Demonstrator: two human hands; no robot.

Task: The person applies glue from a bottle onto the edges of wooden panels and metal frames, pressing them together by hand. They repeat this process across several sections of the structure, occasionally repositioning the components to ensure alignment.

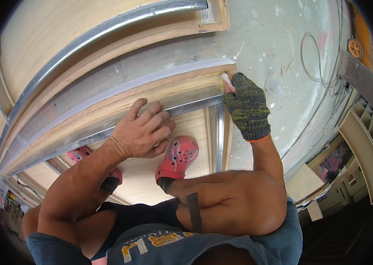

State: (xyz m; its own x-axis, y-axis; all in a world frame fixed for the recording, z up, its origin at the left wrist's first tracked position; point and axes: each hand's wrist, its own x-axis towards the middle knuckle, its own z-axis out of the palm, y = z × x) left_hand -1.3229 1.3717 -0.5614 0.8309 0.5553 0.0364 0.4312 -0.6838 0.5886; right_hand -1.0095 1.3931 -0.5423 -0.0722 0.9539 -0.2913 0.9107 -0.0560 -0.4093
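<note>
Where the frame (191, 86) ends, right hand (247, 106), gloved, clamped on a striped piece (228, 82); left hand (141, 134), bare, fingers loosely parted, by the rail (195, 104). Step: working that end (apparently); next likely calls for steady pressure.

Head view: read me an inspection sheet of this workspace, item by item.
Surface: grey floor, spotted with pale marks.
Job's things: wooden frame with a metal strip along its near side.
Clutter: small pale scrap on the floor.
Hands: bare left hand, fingers curled, at the metal strip, contact unclear; gloved right hand at the frame's end, red-and-white item by its fingertips, grip unclear.
Cables: thin looped cord on the floor.
Surroundings: orange wheel and compartmented wooden piece at right.
</note>
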